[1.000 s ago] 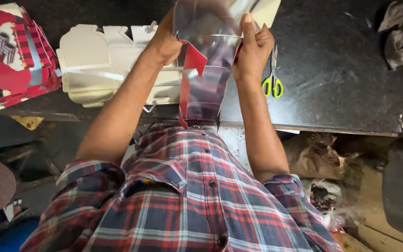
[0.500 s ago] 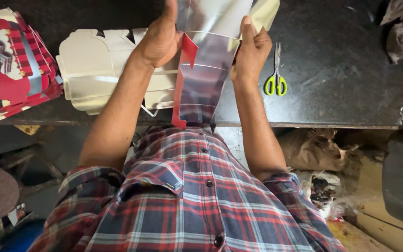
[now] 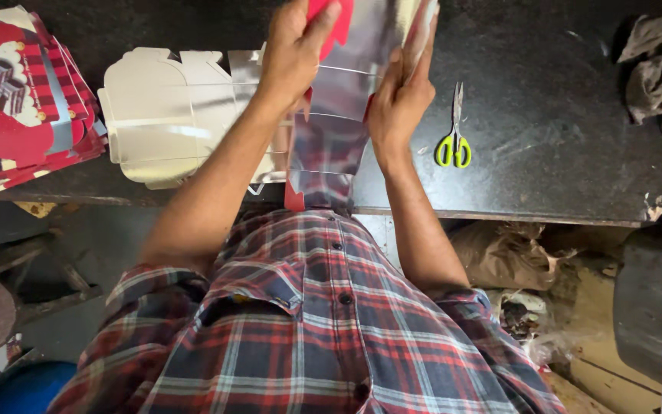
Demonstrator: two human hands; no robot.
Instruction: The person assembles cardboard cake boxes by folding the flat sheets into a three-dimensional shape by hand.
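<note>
Fingers of the left hand (image 3: 294, 47) pinch the red-edged upper corner of a flat, silver-lined cardboard box blank (image 3: 331, 130), while the right hand (image 3: 398, 100) clamps its opposite edge, thumb pressed along a crease; the sheet is held upright above the near edge of the dark stone worktable (image 3: 553, 138), creases visible but no panel yet closed into a box. Just left of it a stack of pale, silver-faced flat blanks (image 3: 170, 123) lies unfolded at the near edge, and a pile of red printed blanks (image 3: 21, 92) fills the left corner. Green-handled scissors (image 3: 454, 134) lie just right of the hands; crumpled grey rags (image 3: 657, 61) sit toward the far right corner, well apart.
</note>
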